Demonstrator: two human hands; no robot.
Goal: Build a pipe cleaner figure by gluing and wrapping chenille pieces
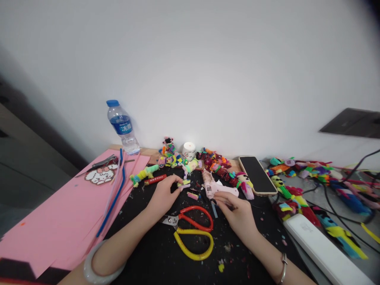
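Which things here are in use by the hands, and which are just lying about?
In use:
- small fuzzy craft piece, pinched by left hand
- pink glue gun, beside right hand

Lying about:
- scissors
- water bottle
- phone
- pink paper
- blue pipe cleaner
- white tea-light candle

A wooden bench [150,152] against the white wall carries a black mat [157,257] and pink paper sheets [56,221]. On them lie red-and-yellow-handled scissors [192,231], a pink glue gun [212,186], a clear plastic water bottle with a blue cap [122,127], a black smartphone [257,175], a white power strip [323,249] and colourful pipe-cleaner figures [216,164].
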